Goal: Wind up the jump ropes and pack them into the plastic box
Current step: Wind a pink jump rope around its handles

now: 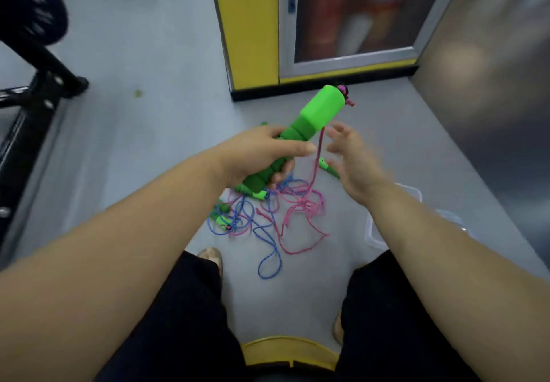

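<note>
My left hand point(262, 155) grips a green jump-rope handle point(315, 116), tilted up to the right, its top end carrying a pink knot. A pink rope point(315, 161) hangs from that handle down to a tangle on the floor. My right hand point(351, 158) hovers just right of the hanging rope with fingers spread, holding nothing. A blue rope point(269, 250) lies tangled with the pink one on the grey floor. More green handles lie on the floor point(221, 220) and behind my right hand point(326, 165). The clear plastic box point(375, 232) stands to the right, partly hidden by my right forearm.
A yellow-framed door point(250, 24) and a grey wall point(491, 84) close off the far and right sides. A black metal frame point(35, 84) stands at the left. My knees in dark trousers and a yellow seat edge point(285, 349) fill the bottom.
</note>
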`<state>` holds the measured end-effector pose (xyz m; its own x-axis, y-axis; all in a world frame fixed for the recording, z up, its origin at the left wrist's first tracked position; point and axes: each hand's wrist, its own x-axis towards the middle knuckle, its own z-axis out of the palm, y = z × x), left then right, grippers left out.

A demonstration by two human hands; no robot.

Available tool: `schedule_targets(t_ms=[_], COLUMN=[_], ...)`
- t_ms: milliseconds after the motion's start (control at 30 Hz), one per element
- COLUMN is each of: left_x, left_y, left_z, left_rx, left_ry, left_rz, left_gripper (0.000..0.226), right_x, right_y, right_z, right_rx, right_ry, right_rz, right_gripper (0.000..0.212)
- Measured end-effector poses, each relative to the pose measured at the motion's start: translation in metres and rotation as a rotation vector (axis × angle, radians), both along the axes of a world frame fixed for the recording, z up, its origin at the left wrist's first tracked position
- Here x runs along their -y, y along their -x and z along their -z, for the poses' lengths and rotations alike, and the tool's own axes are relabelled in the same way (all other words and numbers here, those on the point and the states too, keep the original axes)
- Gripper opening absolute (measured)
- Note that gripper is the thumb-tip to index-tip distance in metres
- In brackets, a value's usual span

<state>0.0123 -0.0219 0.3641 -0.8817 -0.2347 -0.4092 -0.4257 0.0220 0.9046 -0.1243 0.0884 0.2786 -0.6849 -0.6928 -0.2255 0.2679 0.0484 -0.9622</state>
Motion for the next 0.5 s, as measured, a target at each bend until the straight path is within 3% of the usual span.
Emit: schedule_targets(t_ms=[67, 133, 200, 267, 400, 500], left_x=[-0.004, -0.005, -0.003, 0.002, 0.006, -0.004], left_y=[-0.012, -0.021, -0.03, -0.04, -0.061, -0.063], left_z=[-0.034, -0.06, -0.078, -0.081, -0.042, -0.015], left_rx=[-0.071, -0.164, -0.248, -0.24, 0.026, 0.074], left_ry=[-0.055, -0.102, -0.127, -0.127, -0.024, -0.057], left_rz=[0.013, -0.013, -0.09, -0.218, -0.354, -0.385], left_gripper=[0.014, 0.015, 0.013, 0.012, 0.005, 0.012], right_x=[0.002, 0.003, -0.003, -0.013, -0.015, -0.007], right_y=[-0.016, -0.031, -0.036, -0.034, -0.025, -0.022], right_z=[-0.014, -0.022, -0.024, -0.023, -0.06, -0.12], right_rx=[-0.085, -0.234, -0.468, -0.45, -0.105, 0.02], right_ry=[-0.023, -0.208, -0.468, -0.614, -0.354, -0.114], right_rz=[-0.272, -0.441, -0.448, -0.326, 0.042, 0.102], right_gripper=[0.056, 0.037, 0.023, 0.033, 0.037, 0.037])
